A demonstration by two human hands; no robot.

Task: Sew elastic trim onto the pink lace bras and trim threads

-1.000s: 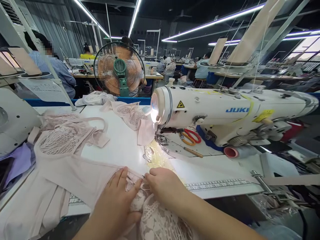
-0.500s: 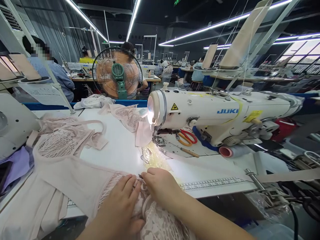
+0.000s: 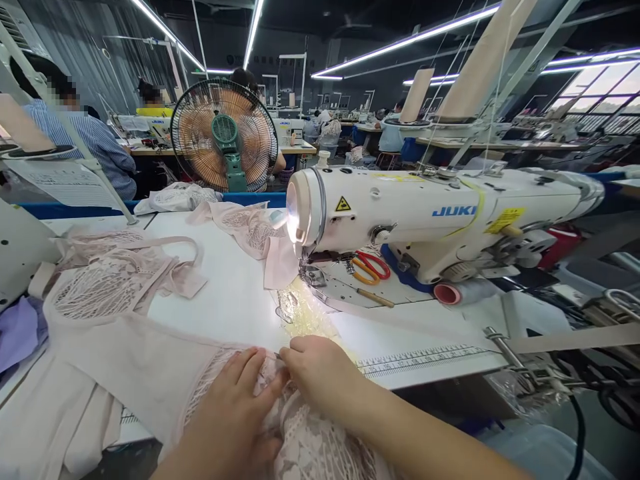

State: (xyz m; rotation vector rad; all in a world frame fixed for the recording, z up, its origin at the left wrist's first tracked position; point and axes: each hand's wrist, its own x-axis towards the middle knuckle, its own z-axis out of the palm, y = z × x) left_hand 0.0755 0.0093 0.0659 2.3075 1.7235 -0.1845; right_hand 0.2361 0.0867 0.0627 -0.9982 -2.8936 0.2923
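A pale pink lace garment point(image 3: 135, 353) spreads over the left of the white table and down past its front edge. My left hand point(image 3: 233, 407) lies on the lace, fingers bent and gripping it. Beside it, my right hand point(image 3: 320, 373) is closed in a pinch at the garment's upper edge, with a small dark tip showing at the fingertips. Just beyond my hands is yellowish clear film point(image 3: 305, 317). The white sewing machine point(image 3: 400, 207) stands behind, its lamp lit over the needle area, where a pink fabric piece point(image 3: 281, 263) lies.
Red-handled scissors point(image 3: 375, 265), orange-handled scissors point(image 3: 365, 272) and a wooden-handled tool point(image 3: 375, 297) lie by the machine's base. A printed ruler point(image 3: 425, 360) runs along the front edge. Behind the table stand a fan point(image 3: 225, 133) and a seated person in stripes point(image 3: 100, 147).
The view has turned slightly right and down. My left thumb has moved up toward the right fingertips, and my hands still hold the lace close together.
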